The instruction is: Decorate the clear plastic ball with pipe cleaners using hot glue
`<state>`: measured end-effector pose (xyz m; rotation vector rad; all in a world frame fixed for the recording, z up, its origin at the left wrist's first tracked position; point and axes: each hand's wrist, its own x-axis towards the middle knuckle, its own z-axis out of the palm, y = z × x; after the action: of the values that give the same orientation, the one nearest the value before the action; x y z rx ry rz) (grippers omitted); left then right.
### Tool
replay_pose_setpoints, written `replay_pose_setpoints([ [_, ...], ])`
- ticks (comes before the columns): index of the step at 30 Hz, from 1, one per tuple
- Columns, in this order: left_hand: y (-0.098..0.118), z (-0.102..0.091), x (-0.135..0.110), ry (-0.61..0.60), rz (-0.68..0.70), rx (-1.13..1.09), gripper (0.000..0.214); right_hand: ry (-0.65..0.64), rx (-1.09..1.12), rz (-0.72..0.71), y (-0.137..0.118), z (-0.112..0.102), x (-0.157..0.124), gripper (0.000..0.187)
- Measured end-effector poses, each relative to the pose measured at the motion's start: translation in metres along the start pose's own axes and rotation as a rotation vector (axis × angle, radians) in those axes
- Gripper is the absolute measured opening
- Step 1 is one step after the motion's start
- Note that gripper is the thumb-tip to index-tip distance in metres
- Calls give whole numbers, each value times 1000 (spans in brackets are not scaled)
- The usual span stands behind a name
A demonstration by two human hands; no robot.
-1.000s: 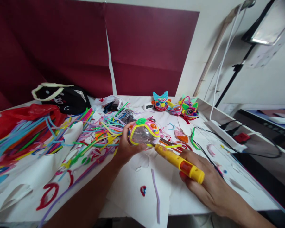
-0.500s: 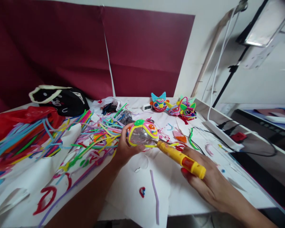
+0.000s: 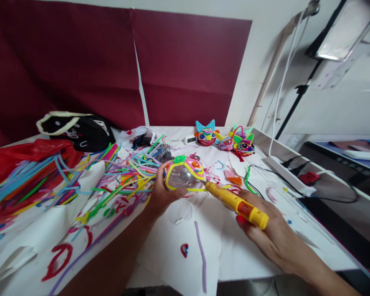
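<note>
My left hand (image 3: 163, 191) is closed around a clear plastic ball (image 3: 181, 176) trimmed with yellow, pink, orange and green pipe cleaners. My fingers lie behind its left side and my thumb along its lower front. A yellow hot glue gun (image 3: 237, 204) with a reddish window is in my right hand (image 3: 265, 230), fingers wrapped around its handle. Its nozzle points left at the ball's right edge; whether it touches I cannot tell. Below the ball, a small red, white and blue coiled piece (image 3: 184, 250) and a lilac pipe cleaner (image 3: 200, 255) lie on white paper (image 3: 166, 263).
Many loose pipe cleaners (image 3: 132, 176) cover the left side, beside a red plastic bag (image 3: 31, 152) and a black pouch (image 3: 80, 131). Finished colourful animal heads (image 3: 207, 133) stand at the back near a small white digital display (image 3: 190, 139). A power strip (image 3: 291, 176) with cables runs along the right.
The glue gun has shifted slightly right, its nozzle drawing back a little along the ball's right edge. The ball and my left hand stay almost in place.
</note>
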<state>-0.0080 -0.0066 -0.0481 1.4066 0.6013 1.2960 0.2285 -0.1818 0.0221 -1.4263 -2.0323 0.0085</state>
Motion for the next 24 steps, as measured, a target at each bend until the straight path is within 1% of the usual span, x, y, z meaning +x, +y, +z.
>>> replay_pose_setpoints([
  [4,1,1,-1,4,1,-5,100,-10,-8,18,-1,0,1,16],
  [9,4,2,-1,12,-2,8,99,-16,35,15,-6,-2,4,8],
  [14,5,3,-1,23,-4,19,100,-36,54,3,-10,-2,4,5],
  [21,6,4,-2,24,-13,-11,99,23,40,-7,-8,-1,3,4],
  [24,5,3,-2,19,-19,-3,98,25,9,-17,-7,0,3,6],
])
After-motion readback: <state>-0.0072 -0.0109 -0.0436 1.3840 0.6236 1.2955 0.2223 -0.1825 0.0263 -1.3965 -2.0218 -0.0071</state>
